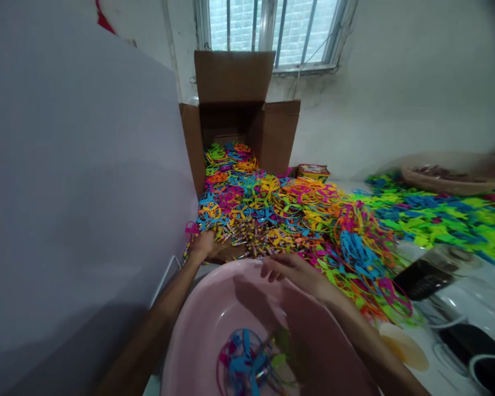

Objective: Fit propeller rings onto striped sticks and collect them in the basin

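My left hand (203, 245) reaches past the basin to the near left edge of a heap of small, narrow pieces (251, 236). Its fingertips are blurred against the heap, so whether they grip anything does not show. Over the far rim of a pink basin (198, 308) hangs my right hand (291, 269), its fingers loosely bent and apart, holding nothing. Inside the basin lie a few ringed plastic propellers (245, 363), mostly blue and pink. Beyond both hands spreads a large pile of similar colourful ringed propellers (268, 190).
An open cardboard box (234, 77) lies on its side under the window, propellers spilling out. A pale panel (86, 181) blocks the left. To the right are green and blue plastic pieces (433, 220), a shallow tub (449, 184) and a dark-labelled container (433, 272).
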Demonstrator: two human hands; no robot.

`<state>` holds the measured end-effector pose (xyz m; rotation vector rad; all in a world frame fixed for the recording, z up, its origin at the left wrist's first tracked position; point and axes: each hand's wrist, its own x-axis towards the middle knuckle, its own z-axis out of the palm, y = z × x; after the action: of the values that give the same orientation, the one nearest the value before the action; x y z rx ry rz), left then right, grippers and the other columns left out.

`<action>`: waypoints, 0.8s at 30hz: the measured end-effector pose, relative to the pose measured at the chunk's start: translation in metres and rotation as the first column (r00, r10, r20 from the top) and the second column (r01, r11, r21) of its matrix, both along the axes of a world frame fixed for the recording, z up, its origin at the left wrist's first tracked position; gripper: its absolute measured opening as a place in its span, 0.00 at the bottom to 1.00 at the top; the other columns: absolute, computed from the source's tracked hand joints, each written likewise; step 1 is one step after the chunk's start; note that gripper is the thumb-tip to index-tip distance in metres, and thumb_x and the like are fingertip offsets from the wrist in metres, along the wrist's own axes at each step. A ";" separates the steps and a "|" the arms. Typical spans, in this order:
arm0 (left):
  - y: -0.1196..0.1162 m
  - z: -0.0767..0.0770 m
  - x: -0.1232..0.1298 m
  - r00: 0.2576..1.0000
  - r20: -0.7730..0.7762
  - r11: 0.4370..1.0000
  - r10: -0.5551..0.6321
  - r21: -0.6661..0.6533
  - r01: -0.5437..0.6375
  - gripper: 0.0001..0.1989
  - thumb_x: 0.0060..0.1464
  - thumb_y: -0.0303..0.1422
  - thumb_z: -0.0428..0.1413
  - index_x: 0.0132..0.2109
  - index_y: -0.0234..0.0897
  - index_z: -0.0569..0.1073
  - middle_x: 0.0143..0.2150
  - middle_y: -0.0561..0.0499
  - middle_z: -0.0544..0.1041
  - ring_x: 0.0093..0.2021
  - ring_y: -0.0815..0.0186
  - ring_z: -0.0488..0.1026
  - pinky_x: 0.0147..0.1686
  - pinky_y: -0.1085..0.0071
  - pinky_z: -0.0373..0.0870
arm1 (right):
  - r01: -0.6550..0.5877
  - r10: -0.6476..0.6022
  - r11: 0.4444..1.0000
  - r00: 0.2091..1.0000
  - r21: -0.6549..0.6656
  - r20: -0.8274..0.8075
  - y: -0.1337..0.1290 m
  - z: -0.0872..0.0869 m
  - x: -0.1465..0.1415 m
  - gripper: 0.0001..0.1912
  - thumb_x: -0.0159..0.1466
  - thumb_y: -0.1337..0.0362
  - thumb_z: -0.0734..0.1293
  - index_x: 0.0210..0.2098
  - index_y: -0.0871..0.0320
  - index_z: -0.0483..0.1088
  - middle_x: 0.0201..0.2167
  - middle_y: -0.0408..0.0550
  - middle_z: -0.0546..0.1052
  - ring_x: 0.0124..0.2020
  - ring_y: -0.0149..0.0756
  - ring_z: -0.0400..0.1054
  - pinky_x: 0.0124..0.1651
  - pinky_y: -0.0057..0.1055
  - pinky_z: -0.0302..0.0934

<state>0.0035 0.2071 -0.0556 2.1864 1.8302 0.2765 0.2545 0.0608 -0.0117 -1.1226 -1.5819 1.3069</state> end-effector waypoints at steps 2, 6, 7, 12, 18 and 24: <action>0.003 0.005 0.001 0.997 0.076 0.998 0.021 0.062 -0.026 0.12 0.62 0.32 0.57 0.50 0.31 0.76 0.47 0.35 0.81 0.49 0.53 0.79 0.50 0.59 0.72 | 0.086 -0.086 0.996 0.995 -0.011 -0.044 0.009 -0.002 -0.003 0.22 0.59 0.42 0.73 0.27 0.55 0.81 0.28 0.48 0.82 0.28 0.38 0.73 0.32 0.32 0.65; 0.006 0.026 0.024 0.960 0.236 0.980 -0.149 0.164 0.112 0.18 0.68 0.38 0.50 0.58 0.33 0.73 0.50 0.39 0.81 0.49 0.57 0.79 0.47 0.66 0.73 | 0.327 -0.349 0.937 0.894 -0.124 -0.282 0.026 -0.009 -0.013 0.21 0.51 0.50 0.80 0.41 0.50 0.80 0.39 0.47 0.83 0.35 0.41 0.77 0.35 0.34 0.68; 0.008 0.031 0.033 0.941 0.259 0.970 -0.217 0.168 0.177 0.19 0.69 0.41 0.48 0.57 0.35 0.73 0.49 0.42 0.81 0.47 0.60 0.79 0.45 0.69 0.73 | 0.338 -0.377 0.926 0.859 -0.169 -0.346 0.030 -0.012 -0.015 0.22 0.51 0.52 0.81 0.43 0.49 0.80 0.39 0.47 0.83 0.36 0.41 0.77 0.36 0.36 0.69; 0.020 0.035 0.068 0.896 0.208 0.920 -0.391 0.121 0.373 0.25 0.71 0.46 0.42 0.46 0.35 0.78 0.42 0.47 0.82 0.42 0.63 0.78 0.42 0.71 0.73 | 0.239 -0.361 0.914 0.848 -0.327 -0.388 0.047 -0.021 -0.009 0.15 0.49 0.55 0.82 0.29 0.53 0.77 0.30 0.48 0.81 0.28 0.40 0.74 0.33 0.37 0.71; 0.023 -0.007 0.069 0.910 -0.087 0.914 -0.405 -0.025 0.405 0.14 0.65 0.39 0.58 0.52 0.34 0.75 0.51 0.44 0.78 0.48 0.59 0.77 0.48 0.57 0.76 | 0.373 -0.481 0.871 0.781 -0.319 -0.399 0.031 -0.020 0.005 0.15 0.49 0.54 0.81 0.29 0.53 0.76 0.34 0.47 0.78 0.35 0.41 0.73 0.30 0.34 0.73; 0.019 -0.017 0.075 0.879 -0.240 0.909 -0.412 -0.042 0.414 0.17 0.65 0.37 0.58 0.57 0.34 0.72 0.55 0.42 0.75 0.51 0.58 0.76 0.49 0.55 0.77 | 0.387 -0.474 0.878 0.786 -0.283 -0.396 0.010 -0.012 0.001 0.20 0.45 0.52 0.83 0.31 0.55 0.77 0.28 0.44 0.74 0.31 0.38 0.70 0.29 0.33 0.72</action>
<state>0.0784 0.2259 -0.0729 2.6443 1.4084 -0.0785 0.2552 0.0705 -0.0240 -1.1052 -0.8034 1.2943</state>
